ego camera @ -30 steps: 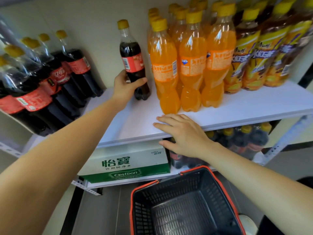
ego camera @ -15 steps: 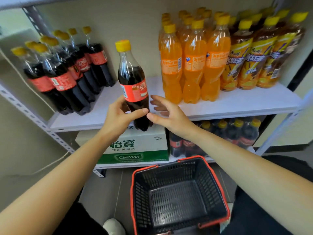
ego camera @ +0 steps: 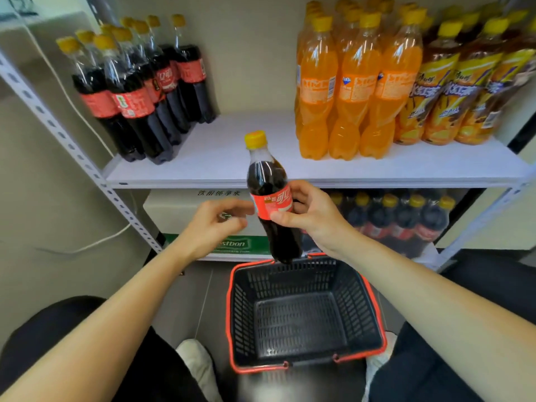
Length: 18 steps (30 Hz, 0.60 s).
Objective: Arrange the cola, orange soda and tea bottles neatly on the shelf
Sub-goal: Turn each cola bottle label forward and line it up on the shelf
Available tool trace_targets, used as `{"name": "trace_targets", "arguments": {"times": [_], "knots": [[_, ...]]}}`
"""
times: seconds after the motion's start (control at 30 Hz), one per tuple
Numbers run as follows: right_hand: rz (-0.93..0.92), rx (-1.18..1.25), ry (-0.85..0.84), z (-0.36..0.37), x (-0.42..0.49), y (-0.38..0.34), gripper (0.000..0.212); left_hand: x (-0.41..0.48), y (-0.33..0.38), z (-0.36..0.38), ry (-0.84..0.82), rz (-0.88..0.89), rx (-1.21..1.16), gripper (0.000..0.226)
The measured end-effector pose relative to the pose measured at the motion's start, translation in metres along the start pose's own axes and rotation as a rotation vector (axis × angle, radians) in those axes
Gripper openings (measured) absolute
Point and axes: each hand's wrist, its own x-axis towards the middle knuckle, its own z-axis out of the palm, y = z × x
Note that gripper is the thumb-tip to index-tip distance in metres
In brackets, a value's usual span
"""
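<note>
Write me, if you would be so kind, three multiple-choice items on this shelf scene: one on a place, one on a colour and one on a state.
1. Where is the single cola bottle?
A. Held in the air in front of the shelf
B. Lying on the floor
C. Standing among the orange sodas

2. What colour is the rim of the basket?
A. Blue
B. Green
C. Red

3. What state is the basket in?
A. Full of bottles
B. Empty
C. Holding one carton

Answers:
1. A, because the right hand grips the bottle at its label, clear of the shelf board.
2. C, because a red rim runs round the black mesh.
3. B, because only bare mesh shows inside it.
</note>
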Motion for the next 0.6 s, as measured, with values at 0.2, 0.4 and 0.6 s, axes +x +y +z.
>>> {"name": "trace_targets", "arguments": {"times": [0.2,0.4,0.6], "knots": [[0.077,-0.178,-0.016,-0.004,-0.010,0.025,0.062,0.001,-0.001,0.011,0.168,0.014,-0.470,0.050],[0.070,-0.344,-0.034,0.010,-0.019,0.042,0.069,0.001,-0.007,0.031,0.238,0.008,-0.528,0.035],[0.079,-0.334,-0.028,0.019,-0.023,0.045,0.064,0.008,-0.010,0.025,0.238,-0.019,-0.526,0.034]]}}
